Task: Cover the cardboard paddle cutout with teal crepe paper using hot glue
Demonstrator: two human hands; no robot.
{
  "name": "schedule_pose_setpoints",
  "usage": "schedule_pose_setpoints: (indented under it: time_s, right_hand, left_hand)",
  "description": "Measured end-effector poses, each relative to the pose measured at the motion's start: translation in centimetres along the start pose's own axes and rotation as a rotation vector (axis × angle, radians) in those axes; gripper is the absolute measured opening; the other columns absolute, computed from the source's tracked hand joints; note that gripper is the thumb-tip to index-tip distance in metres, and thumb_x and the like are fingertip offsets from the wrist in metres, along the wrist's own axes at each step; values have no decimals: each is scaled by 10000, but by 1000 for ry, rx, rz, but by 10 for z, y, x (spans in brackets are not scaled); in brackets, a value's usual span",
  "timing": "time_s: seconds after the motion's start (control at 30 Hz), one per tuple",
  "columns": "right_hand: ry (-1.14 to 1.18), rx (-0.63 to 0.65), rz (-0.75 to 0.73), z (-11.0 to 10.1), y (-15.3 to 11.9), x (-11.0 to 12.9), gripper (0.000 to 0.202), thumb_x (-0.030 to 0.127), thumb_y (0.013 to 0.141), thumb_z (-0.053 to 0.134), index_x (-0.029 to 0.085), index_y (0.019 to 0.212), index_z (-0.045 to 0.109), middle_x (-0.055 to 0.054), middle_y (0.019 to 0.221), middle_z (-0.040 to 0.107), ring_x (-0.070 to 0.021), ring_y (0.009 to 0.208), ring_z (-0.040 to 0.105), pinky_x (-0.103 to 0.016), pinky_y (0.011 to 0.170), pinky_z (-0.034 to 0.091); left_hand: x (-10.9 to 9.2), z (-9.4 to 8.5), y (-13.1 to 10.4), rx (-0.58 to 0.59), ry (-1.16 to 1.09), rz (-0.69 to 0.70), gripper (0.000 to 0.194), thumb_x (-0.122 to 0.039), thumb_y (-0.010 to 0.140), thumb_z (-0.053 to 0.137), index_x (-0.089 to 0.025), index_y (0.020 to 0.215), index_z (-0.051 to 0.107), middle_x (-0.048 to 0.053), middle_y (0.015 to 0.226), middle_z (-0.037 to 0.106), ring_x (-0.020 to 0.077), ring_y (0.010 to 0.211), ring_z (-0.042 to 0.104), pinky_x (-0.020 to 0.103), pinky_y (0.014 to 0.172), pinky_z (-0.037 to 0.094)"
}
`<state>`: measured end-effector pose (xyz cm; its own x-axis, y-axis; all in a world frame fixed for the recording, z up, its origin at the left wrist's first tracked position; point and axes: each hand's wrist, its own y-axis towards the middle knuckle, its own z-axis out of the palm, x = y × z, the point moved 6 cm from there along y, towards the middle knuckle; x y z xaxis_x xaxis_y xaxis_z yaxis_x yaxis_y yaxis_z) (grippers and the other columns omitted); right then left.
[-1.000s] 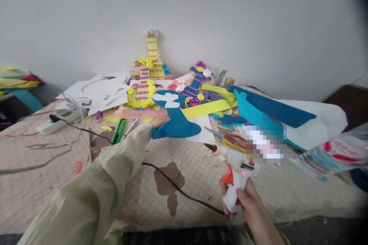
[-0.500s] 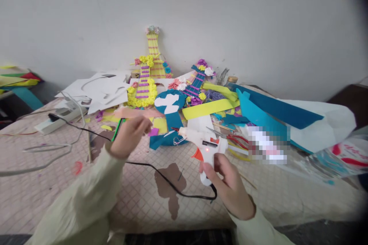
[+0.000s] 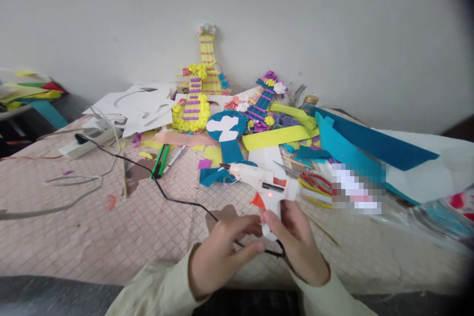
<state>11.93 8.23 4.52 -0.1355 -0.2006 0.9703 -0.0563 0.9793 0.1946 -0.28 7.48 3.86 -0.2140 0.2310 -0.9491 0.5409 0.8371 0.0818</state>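
Note:
My right hand [image 3: 298, 244] grips the handle of a white hot glue gun [image 3: 255, 180], thumb across its back and fingers around it. The gun's dark nozzle points left, its orange trigger faces left, and a small red light glows on its side. A glue stick pokes out of its rear. My left hand [image 3: 222, 252] is close to the bottom of the handle, thumb and fingers apart; whether its fingertips touch the handle is unclear. The gun's black cord [image 3: 181, 201] passes behind my left hand. Past the nozzle lies a dark blue paper guitar shape [image 3: 231, 149] with white patches.
Decorated paper guitars [image 3: 192, 103] lean at the wall. A green utility knife [image 3: 160, 162] and a white pen [image 3: 174, 158] lie left of the gun. Red-handled scissors [image 3: 318, 182], coloured paper [image 3: 374, 138] and a plastic bag [image 3: 437, 219] are right. The cord meets a power strip [image 3: 89, 142].
My left hand has come down and right, from above the table's middle to beside the glue gun's handle. The utility knife and pen are now uncovered. My right hand still holds the gun.

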Motion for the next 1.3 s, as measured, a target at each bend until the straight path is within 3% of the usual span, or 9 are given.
schedule_pose_setpoints:
  time_s: [0.13,0.23,0.37,0.47,0.63,0.87,1.03,1.2,1.3]
  right_hand:
    - [4,-38,165,-17,0,-23,250,431,775,537,196,722,472,16,625,517,-118,567,480,-224,492,390]
    - [-21,-22,225,-26,-1,-37,320,460,805,472,195,629,426,30,572,450,-103,536,426,-225,501,365]
    - [-162,47,313,-34,-7,-50,331,485,800,449,196,638,450,25,577,465,-116,553,446,-234,520,368]
    - [-322,161,386,-34,-9,-55,321,489,793,450,201,651,452,27,573,480,-129,560,470,-242,527,375]
    - [-463,411,412,-23,-4,-62,304,475,802,433,199,676,456,23,593,503,-136,577,493,-244,531,369]
    - [-670,557,392,-14,18,-62,262,418,800,441,189,678,475,-14,639,563,-151,617,521,-251,546,348]
    - [-812,611,321,-11,24,-64,319,455,807,418,185,649,481,-27,640,580,-150,608,523,-254,528,312]
    - [-971,551,218,-29,38,-48,466,545,813,363,193,540,499,-9,533,562,-145,535,506,-268,507,286]
    - [-939,526,145,-35,61,-35,366,502,809,417,223,662,601,-4,613,623,-160,590,549,-270,538,331]
  left_hand:
    - [11,-48,-11,-208,384,13,210,-305,835,464,-184,930,608,39,806,655,142,743,604,264,706,476]
    - [24,-89,-10,-370,725,94,334,-321,777,537,-168,1074,539,80,973,613,213,953,549,379,871,421]
    - [56,-118,18,-291,958,60,606,-366,665,643,-155,1200,451,123,1194,515,284,1112,439,461,942,349]
    - [75,-123,44,-194,986,55,469,-346,642,668,-194,1072,555,93,1185,539,278,1122,444,459,945,337]
    - [81,-117,74,-81,863,282,193,-294,727,587,-178,878,619,77,1092,609,222,1069,512,392,956,352]
    - [89,-116,94,-90,757,209,366,-117,699,500,-139,1059,557,95,1040,634,199,948,586,343,863,447]
    - [96,-115,98,-139,731,187,450,-32,630,466,-115,1063,558,102,1093,615,196,996,569,336,903,426]
    - [99,-115,98,-175,678,186,437,-15,635,442,-162,1018,595,46,1039,645,164,946,591,304,870,447]
    - [99,-115,98,-185,651,186,435,-10,634,439,-171,1002,609,34,1022,650,155,941,590,290,875,440]
